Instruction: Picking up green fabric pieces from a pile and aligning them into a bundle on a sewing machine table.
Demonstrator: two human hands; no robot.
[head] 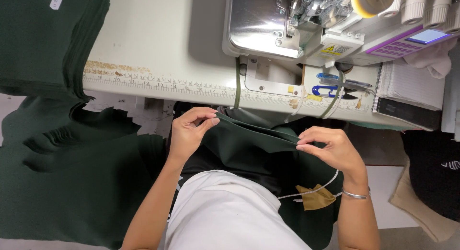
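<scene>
A dark green fabric piece (249,144) lies over my lap, just below the front edge of the sewing table (158,44). My left hand (190,130) pinches its upper edge at the left between thumb and fingers. At the right, my right hand (330,149) pinches the same folded edge, and a thin bracelet sits on that wrist. The cloth edge is stretched between the two hands. The sewing machine (306,24) stands on the table above, apart from both hands.
A stack of dark green cut pieces (48,39) sits at the table's left, with more green cloth (62,183) piled below it. Blue-handled scissors (326,91), a spiral notebook (407,87) and a ruler strip (158,83) lie along the table edge. A white cord and tan tag (314,195) hang near my lap.
</scene>
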